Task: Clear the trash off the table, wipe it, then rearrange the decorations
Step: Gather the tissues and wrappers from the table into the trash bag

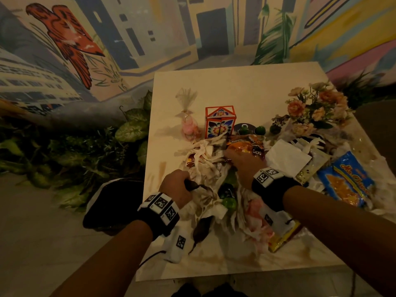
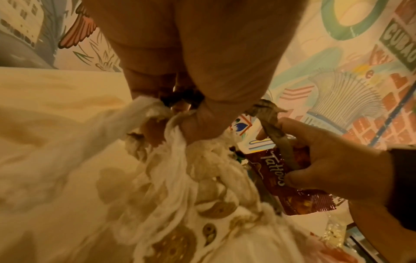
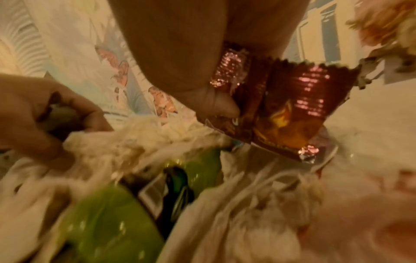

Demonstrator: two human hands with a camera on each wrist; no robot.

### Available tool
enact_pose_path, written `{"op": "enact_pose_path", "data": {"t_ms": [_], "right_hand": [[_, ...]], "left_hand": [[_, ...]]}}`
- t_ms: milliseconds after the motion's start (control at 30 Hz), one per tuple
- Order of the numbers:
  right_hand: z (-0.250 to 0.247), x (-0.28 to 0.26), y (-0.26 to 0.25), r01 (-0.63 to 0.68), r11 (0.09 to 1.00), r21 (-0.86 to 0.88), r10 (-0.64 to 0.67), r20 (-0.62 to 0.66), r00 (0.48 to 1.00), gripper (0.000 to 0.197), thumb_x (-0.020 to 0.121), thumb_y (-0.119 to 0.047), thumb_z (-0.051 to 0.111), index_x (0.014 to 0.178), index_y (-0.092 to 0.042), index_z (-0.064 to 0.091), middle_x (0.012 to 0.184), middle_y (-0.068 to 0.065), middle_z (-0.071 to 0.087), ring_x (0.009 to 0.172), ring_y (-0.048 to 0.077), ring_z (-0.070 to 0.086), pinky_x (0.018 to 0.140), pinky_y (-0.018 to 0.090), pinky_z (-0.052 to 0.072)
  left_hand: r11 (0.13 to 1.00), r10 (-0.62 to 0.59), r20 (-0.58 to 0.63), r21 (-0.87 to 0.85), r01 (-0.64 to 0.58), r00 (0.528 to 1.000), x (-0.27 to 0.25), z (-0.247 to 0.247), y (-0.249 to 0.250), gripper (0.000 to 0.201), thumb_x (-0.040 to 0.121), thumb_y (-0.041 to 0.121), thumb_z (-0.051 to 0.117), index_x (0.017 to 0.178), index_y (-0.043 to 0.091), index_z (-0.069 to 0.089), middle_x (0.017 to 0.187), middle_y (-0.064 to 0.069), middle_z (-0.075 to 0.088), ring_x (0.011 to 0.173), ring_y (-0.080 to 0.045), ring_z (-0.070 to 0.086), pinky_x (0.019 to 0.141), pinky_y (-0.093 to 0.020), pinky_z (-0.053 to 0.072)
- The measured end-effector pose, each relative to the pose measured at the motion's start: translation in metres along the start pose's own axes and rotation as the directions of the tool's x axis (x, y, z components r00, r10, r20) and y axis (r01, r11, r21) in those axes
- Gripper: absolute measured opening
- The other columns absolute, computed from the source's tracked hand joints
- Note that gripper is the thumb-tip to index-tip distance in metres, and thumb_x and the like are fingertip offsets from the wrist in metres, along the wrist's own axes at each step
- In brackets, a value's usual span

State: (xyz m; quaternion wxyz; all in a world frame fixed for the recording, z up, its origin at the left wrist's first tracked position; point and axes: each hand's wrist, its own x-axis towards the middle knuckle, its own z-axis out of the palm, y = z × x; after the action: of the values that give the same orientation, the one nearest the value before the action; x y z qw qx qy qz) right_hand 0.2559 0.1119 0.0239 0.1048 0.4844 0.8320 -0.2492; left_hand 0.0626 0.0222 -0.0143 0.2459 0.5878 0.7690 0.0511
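The left hand (image 1: 176,185) is clenched round a bunched edge of the white plastic bag (image 1: 205,166), its fingers (image 2: 157,89) curled tight into the crumpled plastic, while the right hand (image 1: 240,162) pinches a brown snack wrapper (image 2: 290,179) between thumb and fingers at the bag's far side. The bag lies crumpled on the pale table (image 1: 235,86), with green shiny things (image 3: 108,218) showing inside its opening. Just beyond the bag stands an orange flower-painted box (image 1: 219,122); to the left of the box lies a clear pouch of pink sweets (image 1: 189,125). To the right of the box sits a bunch of peach flowers (image 1: 315,108), and nearer than the flowers lie a white napkin (image 1: 287,157) and a blue snack packet (image 1: 347,181).
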Motion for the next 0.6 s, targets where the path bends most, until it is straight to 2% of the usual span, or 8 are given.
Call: {"op": "enact_pose_path", "data": {"t_ms": [133,200,267,333,400,467,567,600], "right_hand": [[-0.038,-0.007,0.007,-0.009,1.000,0.017,0.011,-0.126,0.992,0.054,0.085,0.000,0.051,0.135,-0.019,0.043,0.139,0.008,0.045,0.127,0.031,0.044,0.106,0.038,0.037],[-0.057,-0.012,0.010,-0.048,0.999,-0.007,0.047,-0.126,0.991,0.050,0.084,0.001,0.050,0.131,-0.019,0.048,0.133,0.008,0.050,0.119,0.030,0.049,0.095,0.035,0.042],[-0.072,-0.014,0.015,-0.097,0.994,-0.055,0.088,-0.147,0.985,0.040,0.086,-0.004,0.051,0.123,-0.016,0.051,0.121,0.010,0.052,0.111,0.031,0.050,0.084,0.032,0.041],[-0.084,-0.014,0.020,-0.103,0.990,-0.096,0.084,-0.182,0.980,0.026,0.086,-0.009,0.053,0.111,-0.014,0.053,0.107,0.009,0.049,0.103,0.030,0.050,0.080,0.033,0.040],[-0.093,-0.015,0.022,-0.112,0.988,-0.104,0.089,-0.210,0.974,0.014,0.086,-0.010,0.053,0.099,-0.013,0.053,0.092,0.004,0.042,0.088,0.026,0.047,0.071,0.030,0.034],[-0.099,-0.017,0.023,-0.100,0.990,-0.102,0.074,-0.232,0.970,0.015,0.085,-0.010,0.054,0.100,-0.013,0.054,0.091,0.003,0.041,0.089,0.028,0.047,0.070,0.030,0.032],[-0.102,-0.018,0.025,-0.073,0.992,-0.104,0.043,-0.264,0.964,0.018,0.084,-0.010,0.057,0.101,-0.013,0.056,0.096,0.007,0.048,0.095,0.029,0.050,0.072,0.030,0.035],[-0.101,-0.018,0.027,-0.068,0.993,-0.098,0.038,-0.278,0.960,0.017,0.083,-0.010,0.058,0.100,-0.014,0.056,0.094,0.007,0.048,0.094,0.030,0.051,0.071,0.030,0.035]], "left_hand": [[0.998,0.021,-0.070,-0.060,-0.025,0.997,-0.005,-0.024,0.008,0.020,0.072,0.010,0.067,0.091,0.013,0.063,0.098,-0.007,0.064,0.093,-0.025,0.058,0.073,-0.027,0.041],[0.994,0.035,-0.128,-0.101,-0.048,0.991,-0.009,-0.039,0.011,0.018,0.070,0.010,0.068,0.087,0.012,0.063,0.092,-0.008,0.065,0.089,-0.026,0.059,0.072,-0.029,0.044],[0.987,0.063,-0.205,-0.134,-0.092,0.977,-0.011,-0.055,0.016,0.015,0.069,0.012,0.069,0.083,0.011,0.064,0.084,-0.007,0.065,0.081,-0.025,0.059,0.069,-0.030,0.046],[0.978,0.089,-0.298,-0.154,-0.140,0.950,-0.012,-0.071,0.023,0.012,0.068,0.012,0.069,0.076,0.012,0.060,0.076,-0.004,0.063,0.073,-0.021,0.056,0.063,-0.027,0.042],[0.968,0.102,-0.373,-0.176,-0.179,0.922,-0.012,-0.088,0.032,0.014,0.067,0.011,0.069,0.073,0.016,0.057,0.070,0.001,0.057,0.070,-0.018,0.053,0.062,-0.023,0.036],[0.945,0.147,-0.449,-0.201,-0.260,0.882,-0.012,-0.106,0.042,0.011,0.068,0.017,0.066,0.075,0.012,0.059,0.069,0.002,0.055,0.069,-0.018,0.053,0.061,-0.021,0.036],[0.911,0.197,-0.515,-0.219,-0.350,0.834,-0.013,-0.128,0.058,0.026,0.068,0.028,0.056,0.079,0.005,0.060,0.070,-0.004,0.057,0.064,-0.018,0.051,0.052,-0.016,0.036],[0.903,0.200,-0.528,-0.227,-0.364,0.826,-0.013,-0.133,0.063,0.027,0.067,0.028,0.056,0.078,0.005,0.060,0.070,-0.006,0.058,0.064,-0.019,0.051,0.053,-0.018,0.038]]}}
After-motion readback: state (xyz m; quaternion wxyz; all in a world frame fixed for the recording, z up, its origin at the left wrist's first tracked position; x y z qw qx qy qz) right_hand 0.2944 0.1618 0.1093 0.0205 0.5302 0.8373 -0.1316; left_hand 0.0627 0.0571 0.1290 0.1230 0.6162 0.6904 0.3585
